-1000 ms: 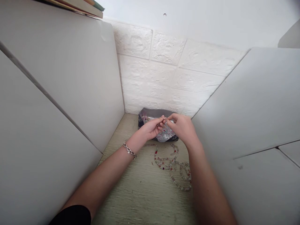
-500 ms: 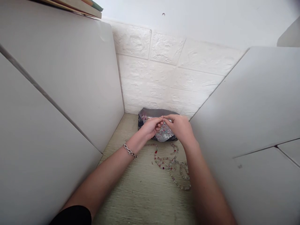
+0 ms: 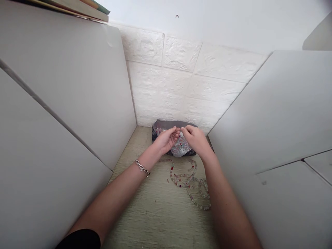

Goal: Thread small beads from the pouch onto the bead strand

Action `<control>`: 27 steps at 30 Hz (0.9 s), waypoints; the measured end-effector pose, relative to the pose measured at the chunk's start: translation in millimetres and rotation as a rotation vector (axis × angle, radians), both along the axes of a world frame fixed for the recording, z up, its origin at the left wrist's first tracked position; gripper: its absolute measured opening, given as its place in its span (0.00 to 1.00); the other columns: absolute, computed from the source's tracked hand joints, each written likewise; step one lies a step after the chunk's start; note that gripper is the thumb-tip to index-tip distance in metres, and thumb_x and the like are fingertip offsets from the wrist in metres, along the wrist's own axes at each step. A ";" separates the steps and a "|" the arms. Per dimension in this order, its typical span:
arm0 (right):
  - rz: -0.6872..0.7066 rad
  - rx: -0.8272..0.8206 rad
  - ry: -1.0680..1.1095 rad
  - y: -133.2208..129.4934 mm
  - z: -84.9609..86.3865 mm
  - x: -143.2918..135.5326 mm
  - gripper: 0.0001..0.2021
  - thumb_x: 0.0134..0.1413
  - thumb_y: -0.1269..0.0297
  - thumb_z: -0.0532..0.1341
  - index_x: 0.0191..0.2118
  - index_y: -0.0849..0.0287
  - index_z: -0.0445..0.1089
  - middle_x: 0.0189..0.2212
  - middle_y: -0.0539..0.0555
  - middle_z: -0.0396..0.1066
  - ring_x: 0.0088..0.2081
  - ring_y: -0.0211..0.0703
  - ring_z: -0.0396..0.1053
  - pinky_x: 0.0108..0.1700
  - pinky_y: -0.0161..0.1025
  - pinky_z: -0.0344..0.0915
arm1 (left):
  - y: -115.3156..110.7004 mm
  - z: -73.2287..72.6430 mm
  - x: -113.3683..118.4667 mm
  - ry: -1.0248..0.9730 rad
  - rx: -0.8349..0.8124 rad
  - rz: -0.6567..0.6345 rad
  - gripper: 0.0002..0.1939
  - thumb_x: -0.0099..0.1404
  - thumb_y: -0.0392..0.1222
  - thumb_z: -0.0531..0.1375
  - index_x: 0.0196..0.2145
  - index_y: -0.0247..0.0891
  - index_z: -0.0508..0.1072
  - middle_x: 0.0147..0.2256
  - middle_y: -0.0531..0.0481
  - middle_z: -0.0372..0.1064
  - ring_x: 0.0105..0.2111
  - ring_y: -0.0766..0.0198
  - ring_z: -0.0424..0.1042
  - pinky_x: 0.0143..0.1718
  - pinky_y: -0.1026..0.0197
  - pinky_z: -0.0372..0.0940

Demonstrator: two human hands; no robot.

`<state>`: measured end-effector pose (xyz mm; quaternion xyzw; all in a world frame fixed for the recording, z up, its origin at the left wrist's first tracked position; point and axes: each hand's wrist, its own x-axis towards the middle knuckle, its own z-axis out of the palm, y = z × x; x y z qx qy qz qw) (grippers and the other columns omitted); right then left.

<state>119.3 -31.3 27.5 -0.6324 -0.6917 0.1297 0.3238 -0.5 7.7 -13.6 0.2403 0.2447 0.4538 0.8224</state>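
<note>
A dark-sided bag point(image 3: 175, 123) with a grey inner lining stands open against the wall, with many small coloured beads point(image 3: 181, 145) inside. Over it my left hand point(image 3: 168, 139) is turned palm up, its fingers curled and its tips pinched on something too small to make out. My right hand point(image 3: 193, 135) meets it from the right, thumb and forefinger pinched together; what they hold is too small to see. Below the bag a long string of beads point(image 3: 192, 199) lies in loops, partly behind my right forearm.
White panels point(image 3: 98, 86) rise on the left and right point(image 3: 272, 110). A white brick-pattern wall point(image 3: 166, 77) closes the back. The floor surface point(image 3: 155, 214) is pale green wood. Book-like items point(image 3: 85, 10) lie atop the left panel.
My right hand's fingers have curled in more and its fingertips now sit slightly apart from my left hand's. The view has shifted slightly. The bag and bead string lie as before.
</note>
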 end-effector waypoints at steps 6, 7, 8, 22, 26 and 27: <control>-0.060 0.025 0.165 2.1 0.3 6.8 0.14 0.50 0.58 0.49 0.23 0.60 0.64 0.21 0.50 0.66 0.25 0.35 0.59 0.28 0.33 0.52 | -1.0 5.1 1.2 -0.057 -0.010 -0.053 0.22 0.49 0.18 0.46 0.39 0.24 0.69 0.38 0.39 0.69 0.41 0.66 0.69 0.44 0.67 0.63; -0.056 0.029 0.204 2.6 -0.2 7.1 0.14 0.50 0.58 0.50 0.23 0.61 0.65 0.22 0.50 0.67 0.26 0.36 0.61 0.29 0.33 0.53 | -1.5 5.3 1.5 -0.052 0.011 -0.055 0.21 0.49 0.18 0.46 0.39 0.24 0.70 0.38 0.39 0.69 0.41 0.66 0.69 0.44 0.67 0.63; -0.047 0.031 0.251 3.2 -0.8 6.9 0.14 0.49 0.58 0.50 0.24 0.61 0.66 0.23 0.51 0.68 0.26 0.36 0.62 0.29 0.33 0.54 | -1.8 5.0 1.6 -0.040 0.027 -0.055 0.19 0.51 0.18 0.47 0.38 0.24 0.70 0.38 0.39 0.69 0.41 0.66 0.69 0.44 0.68 0.63; -0.118 -0.011 0.252 1.9 -2.1 0.3 0.12 0.44 0.63 0.54 0.31 0.59 0.74 0.30 0.52 0.74 0.32 0.39 0.68 0.35 0.35 0.60 | 0.0 2.7 -0.5 0.061 0.005 -0.078 0.06 0.56 0.29 0.56 0.25 0.27 0.71 0.23 0.50 0.66 0.21 0.78 0.62 0.20 0.76 0.56; -0.096 0.017 0.137 -4.0 6.0 0.2 0.13 0.46 0.62 0.52 0.30 0.56 0.74 0.29 0.50 0.74 0.32 0.38 0.68 0.34 0.34 0.59 | 0.2 2.3 -0.8 0.074 0.063 -0.106 0.05 0.55 0.29 0.57 0.26 0.28 0.73 0.22 0.50 0.66 0.21 0.78 0.62 0.21 0.75 0.56; -0.092 0.022 0.119 -5.2 7.8 0.4 0.13 0.46 0.63 0.52 0.30 0.56 0.74 0.29 0.50 0.74 0.31 0.38 0.68 0.34 0.34 0.59 | 0.1 2.3 -1.1 0.072 0.080 -0.113 0.05 0.55 0.29 0.57 0.26 0.28 0.73 0.22 0.50 0.66 0.21 0.78 0.62 0.21 0.75 0.57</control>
